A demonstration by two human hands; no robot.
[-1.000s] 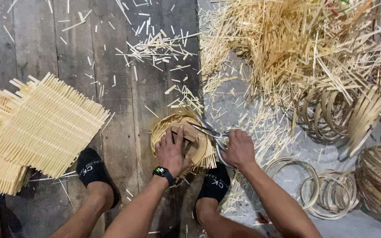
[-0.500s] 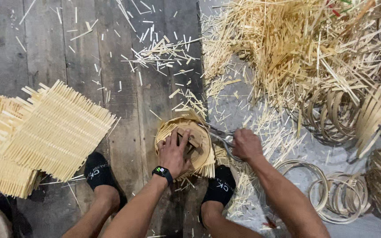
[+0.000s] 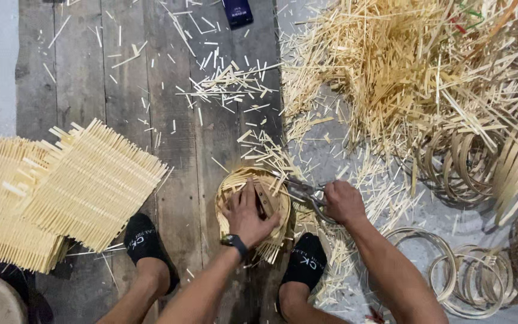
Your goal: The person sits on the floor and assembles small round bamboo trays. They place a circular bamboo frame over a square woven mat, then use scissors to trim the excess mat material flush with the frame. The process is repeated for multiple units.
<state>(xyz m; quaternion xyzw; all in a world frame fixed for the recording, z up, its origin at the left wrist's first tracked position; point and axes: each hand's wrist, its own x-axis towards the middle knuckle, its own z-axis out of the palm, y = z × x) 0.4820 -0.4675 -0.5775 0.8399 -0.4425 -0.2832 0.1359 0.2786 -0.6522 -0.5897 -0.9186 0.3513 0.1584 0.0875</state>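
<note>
Left hand (image 3: 246, 215) spread, pressing basket (image 3: 253, 210) steady | right hand (image 3: 343, 201) gripping shears (image 3: 300, 191), trimming its far-right rim | mats (image 3: 61, 192) stacked left

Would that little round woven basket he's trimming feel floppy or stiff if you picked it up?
Probably light: the basket is thin bamboo strips. Likely fairly stiff, since a hoop rims it and the left hand presses inside without flattening it. The loose strip ends could snag or splinter.
</note>
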